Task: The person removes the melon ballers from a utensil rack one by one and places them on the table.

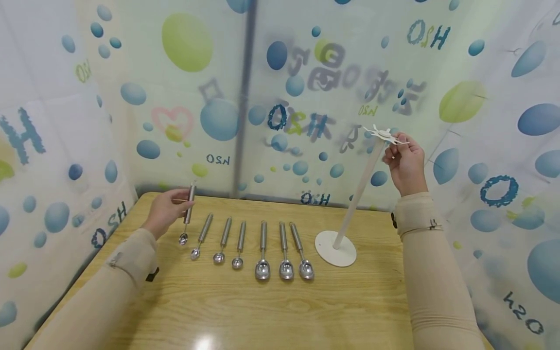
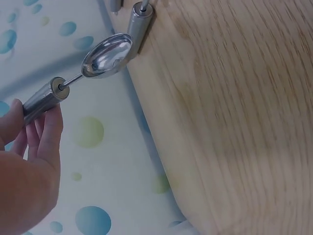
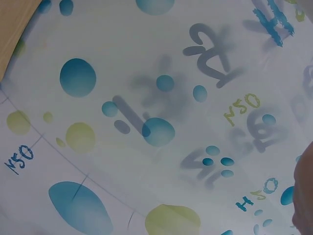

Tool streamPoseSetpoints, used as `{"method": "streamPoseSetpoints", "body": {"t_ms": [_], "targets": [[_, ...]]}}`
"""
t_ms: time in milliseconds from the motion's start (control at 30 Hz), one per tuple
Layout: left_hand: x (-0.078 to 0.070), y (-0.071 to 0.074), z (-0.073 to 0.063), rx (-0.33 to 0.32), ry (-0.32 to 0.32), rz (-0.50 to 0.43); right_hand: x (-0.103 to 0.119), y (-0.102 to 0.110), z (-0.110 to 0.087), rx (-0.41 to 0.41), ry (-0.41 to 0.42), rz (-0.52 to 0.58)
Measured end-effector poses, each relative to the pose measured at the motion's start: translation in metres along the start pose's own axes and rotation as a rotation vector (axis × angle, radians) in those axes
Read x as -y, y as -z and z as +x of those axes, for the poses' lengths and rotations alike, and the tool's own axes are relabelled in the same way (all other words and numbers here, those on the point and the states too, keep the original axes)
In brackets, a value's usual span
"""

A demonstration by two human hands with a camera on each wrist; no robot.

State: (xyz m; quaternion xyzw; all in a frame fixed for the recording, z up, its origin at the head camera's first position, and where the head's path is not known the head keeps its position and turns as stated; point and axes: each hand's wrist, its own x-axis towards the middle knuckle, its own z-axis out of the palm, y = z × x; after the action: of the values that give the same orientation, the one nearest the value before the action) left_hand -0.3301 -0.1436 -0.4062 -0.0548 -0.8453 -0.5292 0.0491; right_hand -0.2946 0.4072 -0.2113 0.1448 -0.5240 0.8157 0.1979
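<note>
My left hand (image 1: 168, 211) grips a small metal scoop (image 1: 189, 206) by its thick cylindrical handle, thumb on one side and fingers on the other. The scoop stands handle up, bowl down, at the left end of a row of scoops. In the left wrist view its shiny bowl (image 2: 107, 56) points away from the hand. My right hand (image 1: 409, 163) pinches one arm of the white star-shaped hook top (image 1: 385, 134) of a stand. The stand's pole (image 1: 360, 189) leans towards that hand, rising from a round white base (image 1: 323, 250). Only an edge of the right hand shows in the right wrist view.
On the wooden table (image 1: 262, 316) lie three more small scoops (image 1: 224, 233) and three larger scoops (image 1: 263, 253), handles pointing to the back. A patterned curtain (image 1: 210, 73) hangs close behind the table and on both sides.
</note>
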Motion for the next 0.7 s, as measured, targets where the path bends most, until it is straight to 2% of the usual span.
{"method": "streamPoseSetpoints", "body": {"t_ms": [233, 467, 700], "targets": [[0.005, 0.003, 0.001, 0.027, 0.013, 0.011, -0.001, 0.002, 0.001, 0.011, 0.009, 0.001], [0.012, 0.002, 0.002, 0.063, 0.054, -0.009, -0.002, 0.002, 0.0, 0.012, 0.011, -0.007], [0.027, 0.005, 0.006, 0.074, 0.032, 0.05, -0.001, 0.001, 0.001, 0.02, 0.012, 0.01]]}}
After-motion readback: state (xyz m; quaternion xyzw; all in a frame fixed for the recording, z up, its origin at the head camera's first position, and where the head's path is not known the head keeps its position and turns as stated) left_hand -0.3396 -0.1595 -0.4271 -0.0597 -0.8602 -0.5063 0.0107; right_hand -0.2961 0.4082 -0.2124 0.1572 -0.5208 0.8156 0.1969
